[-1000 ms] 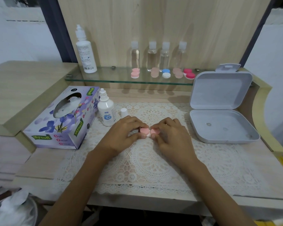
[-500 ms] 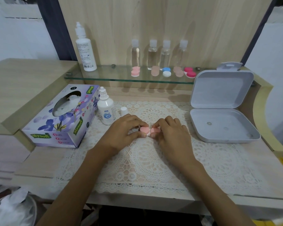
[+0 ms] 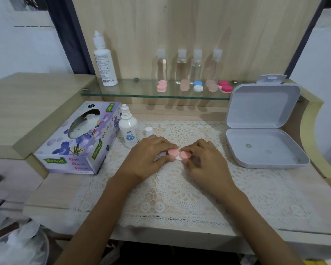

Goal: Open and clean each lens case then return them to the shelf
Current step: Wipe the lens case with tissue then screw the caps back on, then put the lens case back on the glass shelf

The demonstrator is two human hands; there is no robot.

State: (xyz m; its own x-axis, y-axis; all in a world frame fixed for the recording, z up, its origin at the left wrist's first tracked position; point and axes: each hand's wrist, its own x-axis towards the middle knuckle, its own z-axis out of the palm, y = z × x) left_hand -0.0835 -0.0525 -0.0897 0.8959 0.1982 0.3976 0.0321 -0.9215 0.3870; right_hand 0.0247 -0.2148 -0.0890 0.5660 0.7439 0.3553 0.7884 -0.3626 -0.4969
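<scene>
Hands unmoved, both gripping pink lens case [image 3: 179, 154]

Both arms reach forward from the near edge and come close together in the middle. The left hand [image 3: 148, 155] lies palm down, its fingers [image 3: 161, 145] curled and its thumb pinching the left pink cap. The right hand [image 3: 204, 159] is palm down too, its fingers [image 3: 191, 150] bent around the right pink cap. The fingertips of the two hands almost touch.

solution bottle [image 3: 129, 131] and loose cap [image 3: 148, 131] crowd left, open box [image 3: 264, 146] right, bare mat [image 3: 180, 190] nearside
</scene>
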